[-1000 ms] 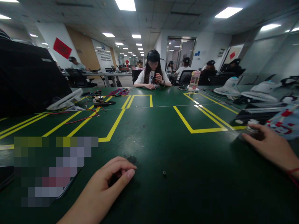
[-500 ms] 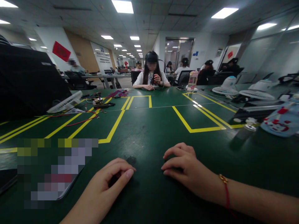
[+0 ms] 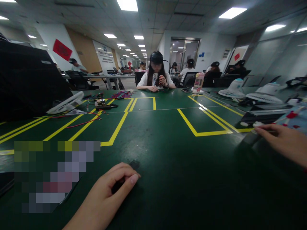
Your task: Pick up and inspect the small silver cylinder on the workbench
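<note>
My left hand (image 3: pixel 109 193) rests on the green table (image 3: pixel 168 159) near the front edge. Its thumb and forefinger are pinched on a small dark part (image 3: pixel 117 185). My right hand (image 3: pixel 283 142) reaches out at the far right, fingers held together over a dark cylindrical container (image 3: pixel 249 139). What lies between those fingers is hidden. The table between my two hands is bare.
A pixelated flat object (image 3: pixel 57 172) lies front left. Yellow tape lines (image 3: pixel 117 129) mark boxes on the table. A black bag (image 3: pixel 28 80), white fan (image 3: pixel 67 103) and red wires (image 3: pixel 81 123) sit left. More fans (image 3: pixel 263 94), a long black box (image 3: pixel 268 115) and a bottle (image 3: pixel 198 83) are right. A person (image 3: pixel 157 75) sits opposite.
My right hand came to the table's middle over a tiny black part, then swung back right to the dark container. That part no longer lies on the table. My left hand stayed put.
</note>
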`<action>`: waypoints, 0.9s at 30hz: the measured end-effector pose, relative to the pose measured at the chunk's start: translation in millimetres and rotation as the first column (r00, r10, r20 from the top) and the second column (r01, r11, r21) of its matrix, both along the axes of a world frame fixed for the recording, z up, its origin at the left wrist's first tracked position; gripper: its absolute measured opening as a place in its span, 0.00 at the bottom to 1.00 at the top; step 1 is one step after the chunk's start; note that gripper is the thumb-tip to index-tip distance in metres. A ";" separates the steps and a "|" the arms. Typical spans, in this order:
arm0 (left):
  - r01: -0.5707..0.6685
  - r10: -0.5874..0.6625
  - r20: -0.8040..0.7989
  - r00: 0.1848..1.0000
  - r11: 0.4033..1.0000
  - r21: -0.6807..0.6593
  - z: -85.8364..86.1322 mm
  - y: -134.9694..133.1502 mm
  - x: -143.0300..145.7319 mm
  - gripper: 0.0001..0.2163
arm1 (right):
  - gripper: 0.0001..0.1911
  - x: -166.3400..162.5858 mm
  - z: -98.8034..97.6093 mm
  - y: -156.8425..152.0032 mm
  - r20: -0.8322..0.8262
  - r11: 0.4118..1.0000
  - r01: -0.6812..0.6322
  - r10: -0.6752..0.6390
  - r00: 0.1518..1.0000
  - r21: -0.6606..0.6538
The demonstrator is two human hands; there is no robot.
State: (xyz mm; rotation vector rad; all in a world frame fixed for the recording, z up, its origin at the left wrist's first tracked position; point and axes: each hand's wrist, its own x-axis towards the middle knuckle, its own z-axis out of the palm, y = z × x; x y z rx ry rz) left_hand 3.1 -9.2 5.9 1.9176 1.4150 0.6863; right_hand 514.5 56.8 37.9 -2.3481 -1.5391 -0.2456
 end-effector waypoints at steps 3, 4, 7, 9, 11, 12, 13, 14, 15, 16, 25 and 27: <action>0.006 -0.006 0.006 1.000 1.000 -0.004 1.5 -0.9 -0.1 0.12 | 0.24 -1.0 -0.2 1.1 -0.053 0.999 0.027 -0.028 0.998 -0.027; 0.007 -0.007 0.005 1.000 1.000 -0.007 1.9 -1.2 -0.3 0.12 | 0.22 -1.9 0.5 1.6 -0.070 0.999 0.033 -0.035 0.997 -0.028; 0.009 -0.009 0.003 1.000 1.000 -0.009 2.6 -1.7 -0.8 0.11 | 0.21 -5.5 3.0 0.7 -0.117 0.998 0.055 -0.056 0.992 -0.016; 0.012 -0.012 0.006 1.000 1.000 -0.005 3.0 -1.8 -0.6 0.11 | 0.23 -8.5 4.2 -1.4 -0.149 0.998 0.067 -0.068 0.987 -0.009; 0.013 -0.013 0.012 1.000 1.000 0.001 2.9 -1.8 0.0 0.11 | 0.26 -11.3 4.5 -3.1 -0.173 0.997 0.079 -0.078 0.982 0.000; 0.014 -0.014 0.016 1.000 1.000 0.003 2.7 -1.8 0.2 0.11 | 0.28 -12.3 4.3 -3.6 -0.184 0.996 0.084 -0.081 0.980 0.005; 0.014 -0.014 0.017 1.000 1.000 0.002 2.2 -1.9 0.3 0.11 | 0.29 -12.9 4.0 -3.7 -0.194 0.996 0.089 -0.085 0.977 0.012; 0.015 -0.015 0.017 1.000 1.000 0.000 1.7 -2.0 0.2 0.11 | 0.29 -13.2 3.5 -3.7 -0.204 0.995 0.096 -0.089 0.975 0.020; 0.018 -0.018 0.016 1.000 1.000 -0.003 1.0 -2.1 -0.1 0.11 | 0.29 -13.0 3.1 -3.5 -0.213 0.994 0.105 -0.096 0.972 0.031; 0.022 -0.022 0.014 1.000 1.000 -0.005 0.4 -2.2 -0.7 0.11 | 0.29 -12.5 2.8 -3.4 -0.222 0.992 0.117 -0.106 0.969 0.041; 0.032 -0.032 -0.008 0.999 0.999 -0.028 -0.1 -2.6 -3.9 0.12 | 0.23 -8.7 3.5 -2.6 -0.343 0.992 0.103 -0.071 0.937 0.075; 0.031 -0.031 -0.004 1.000 0.999 -0.021 -0.8 -2.3 -3.8 0.12 | 0.21 -8.4 -0.8 -0.8 -0.410 0.992 0.083 -0.038 0.911 0.093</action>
